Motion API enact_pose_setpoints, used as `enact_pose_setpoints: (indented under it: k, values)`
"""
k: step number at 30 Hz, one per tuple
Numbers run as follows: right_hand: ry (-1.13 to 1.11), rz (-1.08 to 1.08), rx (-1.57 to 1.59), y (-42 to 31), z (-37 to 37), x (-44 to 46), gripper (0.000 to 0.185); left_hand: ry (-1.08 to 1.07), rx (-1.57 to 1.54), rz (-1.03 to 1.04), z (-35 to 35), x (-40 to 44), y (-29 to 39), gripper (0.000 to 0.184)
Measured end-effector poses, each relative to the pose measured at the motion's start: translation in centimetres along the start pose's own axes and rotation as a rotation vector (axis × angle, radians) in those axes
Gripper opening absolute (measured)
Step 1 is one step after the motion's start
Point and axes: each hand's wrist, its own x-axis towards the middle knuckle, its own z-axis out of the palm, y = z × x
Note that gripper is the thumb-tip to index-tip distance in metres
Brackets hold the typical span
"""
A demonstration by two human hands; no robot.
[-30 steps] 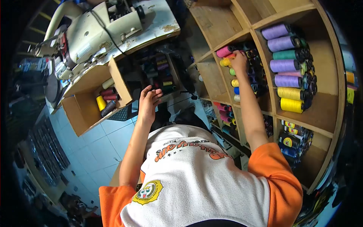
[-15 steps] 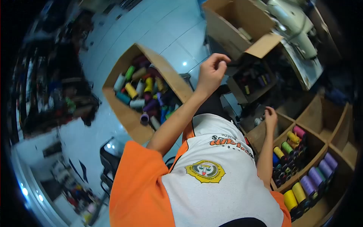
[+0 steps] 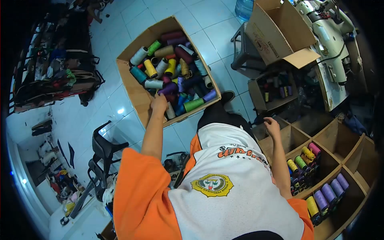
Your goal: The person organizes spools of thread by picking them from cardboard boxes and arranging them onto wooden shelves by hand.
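My left hand [image 3: 159,103] reaches over the near side of a cardboard box [image 3: 138,105] heaped with thread spools. Its bent fingers close on the end of a purple thread spool [image 3: 168,89]; the fingertips are partly hidden. Around it lie a pale spool [image 3: 154,84], a teal spool [image 3: 138,74] and a green spool [image 3: 194,105]. My right hand [image 3: 273,127] hangs above the edge of a wooden compartment rack [image 3: 294,132], fingers loosely bent and apart, with nothing visible in them.
Upright spools, yellow [image 3: 312,205] and purple [image 3: 328,193], stand in the rack's near compartments. Behind are another open carton [image 3: 266,38], a dark stool [image 3: 244,54] and a sewing machine [image 3: 330,40]. A black chair [image 3: 105,146] stands at left.
My left hand has moved left and down into the box, onto the purple spool. The view has shifted, showing more of the box. My right hand stays by the rack.
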Motion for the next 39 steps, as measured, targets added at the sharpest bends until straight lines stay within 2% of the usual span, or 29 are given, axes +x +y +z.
enact_pose_setpoints:
  k: [2,4,6,7,8,10,12,14,16,17,19,20,22,23,24,25,26,27,28,29,30,31,33,34,35,36,37,38,39]
  values:
    - [0.036,0.033,0.034,1.6,-0.3,0.1,0.025,-0.046,-0.025,0.003,1.6,0.2,-0.8,0.036]
    - [0.058,-0.015,0.094,0.0,-0.9,-0.2,0.025,-0.074,-0.121,-0.037,-0.2,-0.6,-0.7,0.036]
    - [0.057,-0.098,0.201,-1.7,-0.5,1.0,0.025,-0.069,-0.282,-0.082,-4.9,-2.3,-0.1,0.038]
    - [-0.021,-0.010,0.192,-5.1,-1.0,1.0,0.030,-0.053,-0.389,-0.081,-8.7,-3.9,0.3,0.039]
    - [-0.126,-0.011,0.297,-9.7,-1.6,0.6,0.030,-0.041,-0.496,-0.081,-11.1,-4.8,0.5,0.040]
    - [-0.349,-0.062,0.463,-18.6,-2.1,-0.7,0.034,-0.233,-1.069,0.161,-12.0,-5.1,-0.9,0.048]
    - [-0.551,-0.125,0.658,-26.9,-2.6,-3.1,0.043,-0.521,-1.451,0.410,-17.1,-7.8,1.7,0.052]
    - [-0.758,-0.196,0.868,-30.8,-2.3,-4.2,0.052,-0.559,-1.530,0.665,-18.8,-9.3,5.0,0.051]
    - [-0.792,-0.229,0.670,-31.8,-2.5,-4.1,0.058,-0.621,-1.633,0.704,-19.1,-10.2,7.5,0.054]
    - [-0.805,-0.208,0.705,-31.2,-2.8,-3.8,0.058,-0.649,-1.688,0.737,-18.6,-10.1,8.1,0.054]
    - [-0.829,-0.157,0.776,-28.2,-3.9,-2.9,0.058,-0.760,-1.779,0.466,-16.6,-7.6,8.0,0.050]
    - [-0.789,-0.114,0.831,-26.4,-4.7,-2.6,0.055,-0.816,-1.812,0.329,-14.9,-5.8,7.8,0.048]
    - [-0.667,-0.019,0.957,-21.9,-6.1,-2.8,0.051,-0.150,-0.923,0.473,-6.2,-0.9,8.4,0.045]
    - [-0.520,0.005,0.987,-19.4,-6.4,-3.1,0.049,-0.188,-0.600,0.522,-0.3,2.1,8.0,0.043]
    - [-0.401,0.074,0.975,-17.7,-7.1,-3.8,0.049,-0.346,-0.356,0.554,2.4,3.2,8.3,0.044]
    - [-0.257,0.153,0.967,-16.2,-7.7,-4.8,0.049,-0.474,-0.186,0.600,5.6,4.0,8.1,0.044]
    - [-0.139,0.178,0.959,-14.2,-8.3,-5.5,0.049,-0.461,-0.132,0.756,9.4,5.1,7.8,0.042]
    - [0.044,0.223,0.900,-11.3,-8.2,-6.4,0.049,-0.496,-0.071,0.770,12.2,7.2,8.1,0.039]
    - [0.165,0.250,0.810,-8.1,-8.0,-7.3,0.050,-0.414,-0.081,0.830,10.5,6.5,8.4,0.036]
    - [0.316,0.288,0.829,-5.9,-7.6,-8.2,0.051,-0.558,0.129,0.843,13.1,9.4,8.7,0.037]
    - [0.388,0.370,0.896,-3.7,-7.4,-9.4,0.050,-0.577,0.198,0.910,11.3,9.4,8.9,0.039]
    - [0.506,0.418,0.924,-2.2,-7.1,-10.9,0.048,-0.529,0.179,0.934,9.4,8.8,8.8,0.040]
    - [0.673,0.475,0.887,1.4,-7.7,-12.3,0.045,-0.262,0.036,0.934,10.9,11.8,4.8,0.045]
    - [0.721,0.509,0.824,4.2,-7.6,-13.3,0.044,-0.515,-0.141,0.588,0.2,7.2,7.4,0.048]
    - [0.757,0.552,0.760,6.4,-7.1,-14.8,0.043,-0.594,-0.388,0.570,-6.5,4.3,8.1,0.048]
    - [0.837,0.601,0.701,7.5,-7.0,-15.9,0.040,-0.743,-0.626,0.640,-10.9,3.8,7.6,0.043]
    - [0.892,0.627,0.629,8.5,-6.9,-16.9,0.040,-0.802,-0.820,0.612,-15.2,2.4,7.2,0.052]
    - [0.945,0.644,0.554,9.6,-7.1,-17.5,0.040,-0.690,-1.017,0.538,-17.1,1.6,6.5,0.061]
    - [1.030,0.627,0.515,11.1,-7.0,-18.0,0.039,-0.832,-1.062,0.655,-20.2,1.2,7.6,0.068]
